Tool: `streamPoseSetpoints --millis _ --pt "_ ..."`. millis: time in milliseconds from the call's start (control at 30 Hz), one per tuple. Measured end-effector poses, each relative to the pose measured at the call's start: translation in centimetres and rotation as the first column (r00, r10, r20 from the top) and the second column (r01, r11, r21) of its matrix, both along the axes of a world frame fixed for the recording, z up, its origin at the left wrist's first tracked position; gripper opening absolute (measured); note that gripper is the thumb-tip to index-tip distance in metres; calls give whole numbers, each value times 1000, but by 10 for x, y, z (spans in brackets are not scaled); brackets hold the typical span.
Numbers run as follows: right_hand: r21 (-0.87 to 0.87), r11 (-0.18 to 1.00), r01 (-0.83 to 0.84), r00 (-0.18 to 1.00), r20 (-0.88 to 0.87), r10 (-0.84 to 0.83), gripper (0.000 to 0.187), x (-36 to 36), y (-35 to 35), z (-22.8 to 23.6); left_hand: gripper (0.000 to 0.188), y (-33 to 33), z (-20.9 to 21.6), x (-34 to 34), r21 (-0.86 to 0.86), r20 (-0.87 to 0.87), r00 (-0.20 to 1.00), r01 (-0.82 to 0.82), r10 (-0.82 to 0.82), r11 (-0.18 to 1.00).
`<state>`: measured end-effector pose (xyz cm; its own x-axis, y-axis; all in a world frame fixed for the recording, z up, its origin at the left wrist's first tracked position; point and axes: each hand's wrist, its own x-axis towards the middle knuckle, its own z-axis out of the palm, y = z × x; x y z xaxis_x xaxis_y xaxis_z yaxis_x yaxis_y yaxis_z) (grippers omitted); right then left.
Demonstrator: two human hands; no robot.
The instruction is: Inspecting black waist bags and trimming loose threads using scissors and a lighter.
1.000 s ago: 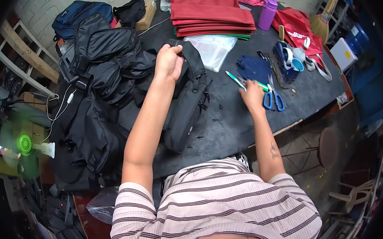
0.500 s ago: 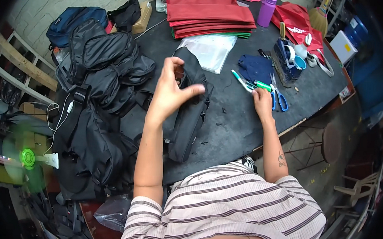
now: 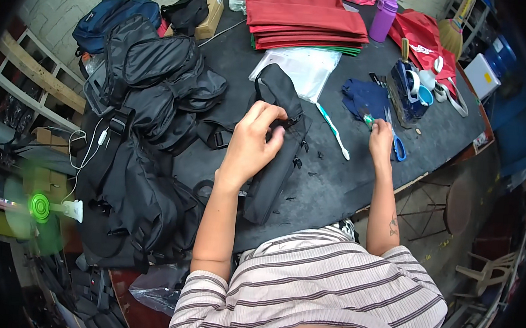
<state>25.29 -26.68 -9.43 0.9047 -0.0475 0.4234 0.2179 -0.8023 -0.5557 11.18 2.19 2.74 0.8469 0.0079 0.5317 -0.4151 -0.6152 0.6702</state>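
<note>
A narrow black fabric bag (image 3: 277, 180) lies lengthwise on the dark table in front of me. My left hand (image 3: 253, 140) is over its upper part, fingers bent at the bag's surface and the thumb apart from them. To the right, my right hand (image 3: 382, 139) is closed on a small green object (image 3: 368, 119) that looks like a lighter; most of it is hidden by the fingers. Beside that hand lie blue-handled scissors (image 3: 400, 150) and a folded dark blue cloth (image 3: 362, 96). Between my hands rests a white and teal toothbrush (image 3: 333, 131).
Black bags (image 3: 158, 96) are piled at the left, with a green fan (image 3: 40, 208) beyond. Stacked red fabric pieces (image 3: 307, 18), clear plastic sheets (image 3: 309, 70) and a purple bottle (image 3: 383, 19) stand at the back. A tool box (image 3: 405, 98) sits at right, near a red bag (image 3: 422, 44).
My right hand has picked up the green object from beside the toothbrush and closed round it. My left hand has lowered toward the black bag, its fingers bending more.
</note>
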Motion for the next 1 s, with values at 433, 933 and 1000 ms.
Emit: streamPoseSetpoints --millis 433,933,1000 --pt "963 212 -168 570 -80 817 32 -91 103 75 10 -15 4 -6 481 204 978 -57 -48 875" --pt "689 535 -488 798 105 593 25 -111 116 36 18 -15 -10 -11 531 218 974 -173 64 829" --pt "657 553 -513 805 144 576 25 -112 119 36 17 -17 -8 -12 563 227 972 -184 63 806"
